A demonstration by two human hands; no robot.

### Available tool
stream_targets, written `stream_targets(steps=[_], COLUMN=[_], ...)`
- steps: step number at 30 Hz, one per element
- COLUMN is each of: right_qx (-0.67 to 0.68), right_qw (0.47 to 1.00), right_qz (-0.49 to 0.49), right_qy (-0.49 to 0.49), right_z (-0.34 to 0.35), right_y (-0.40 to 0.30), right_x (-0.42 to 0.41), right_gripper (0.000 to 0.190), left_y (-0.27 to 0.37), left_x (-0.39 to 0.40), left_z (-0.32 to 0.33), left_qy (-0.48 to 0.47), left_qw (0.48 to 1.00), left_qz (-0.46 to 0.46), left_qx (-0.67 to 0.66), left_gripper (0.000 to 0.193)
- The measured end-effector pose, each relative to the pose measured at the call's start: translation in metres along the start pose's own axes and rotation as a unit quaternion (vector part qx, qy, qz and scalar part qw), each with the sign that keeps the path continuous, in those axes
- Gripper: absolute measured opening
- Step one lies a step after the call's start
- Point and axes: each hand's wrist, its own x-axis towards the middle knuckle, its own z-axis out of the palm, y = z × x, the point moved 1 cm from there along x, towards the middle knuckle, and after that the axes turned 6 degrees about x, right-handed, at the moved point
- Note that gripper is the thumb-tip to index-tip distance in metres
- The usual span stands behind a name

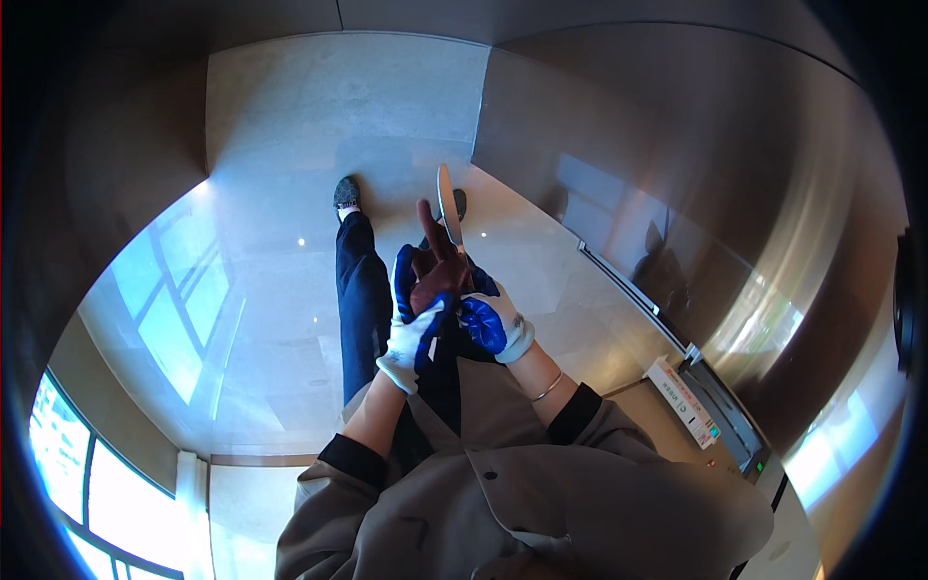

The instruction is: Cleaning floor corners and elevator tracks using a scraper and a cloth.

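Observation:
Both my hands wear white knit gloves with blue coated palms. My left hand (417, 319) grips a bunched maroon cloth (444, 279), one strip of which sticks up past the fingers. A metal table knife (449, 206) points away from me, its blade bare and upright beside the cloth. My right hand (496, 319) is curled around the knife's lower end, against the cloth. The handle is hidden by the glove and cloth. Both hands are close together in front of my waist, above the floor.
Pale glossy floor (290, 304) lies under my feet. Brown reflective panels (652, 145) stand ahead and right, with a metal track (631, 283) at the right panel's base. A printed carton (681, 402) sits to my right on a brown surface. Windows (123, 471) are at lower left.

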Motion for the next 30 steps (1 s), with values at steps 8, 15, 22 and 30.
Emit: stream_targets(steps=[8, 15, 22, 30], right_qx=[-0.178, -0.139, -0.074, -0.073], right_qw=[0.967, 0.956, 0.943, 0.921], right_qz=[-0.025, -0.132, -0.212, -0.314], right_qy=[0.181, 0.224, 0.246, 0.217], right_z=[-0.038, -0.084, -0.077, -0.078], right_y=[-0.03, -0.021, -0.005, -0.022], right_x=[0.04, 0.05, 0.054, 0.063], right_gripper=[0.019, 0.025, 0.024, 0.024], left_y=[-0.047, -0.071, -0.053, -0.101], left_x=[0.073, 0.14, 0.175, 0.236], left_z=[0.005, -0.021, -0.007, 0.055], left_qy=[0.108, 0.089, 0.051, 0.113], left_qw=[0.975, 0.986, 0.996, 0.991], left_qz=[-0.194, -0.14, -0.066, -0.05], left_qx=[-0.027, 0.014, 0.018, 0.047], left_gripper=[0.038, 0.025, 0.041, 0.05])
